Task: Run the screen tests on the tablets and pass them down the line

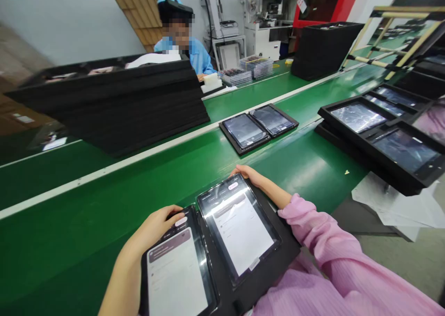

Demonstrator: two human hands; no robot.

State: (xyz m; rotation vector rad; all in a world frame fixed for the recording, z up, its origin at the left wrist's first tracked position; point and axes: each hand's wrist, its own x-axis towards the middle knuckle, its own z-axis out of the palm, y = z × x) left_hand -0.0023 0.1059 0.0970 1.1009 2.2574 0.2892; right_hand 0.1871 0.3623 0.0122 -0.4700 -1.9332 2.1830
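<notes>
Two tablets with lit screens, a left tablet [177, 274] and a right tablet [239, 232], lie side by side on a black foam tray [278, 237] close to my body. My left hand [162, 225] grips the far end of the left tablet, its thumb on the screen and its other fingers over the edge. At the far right corner, my right hand [248, 173] is closed round the edge of the tray beside the right tablet; part of its fingers is hidden.
Ahead on the green conveyor belt [156, 181] lies another tray with two dark tablets [259, 126]. Stacked black trays [132, 107] stand at left, more trays with tablets [378, 130] at right. Across the belt sits a person in blue [200, 56]. White sheets [392, 202] lie at right.
</notes>
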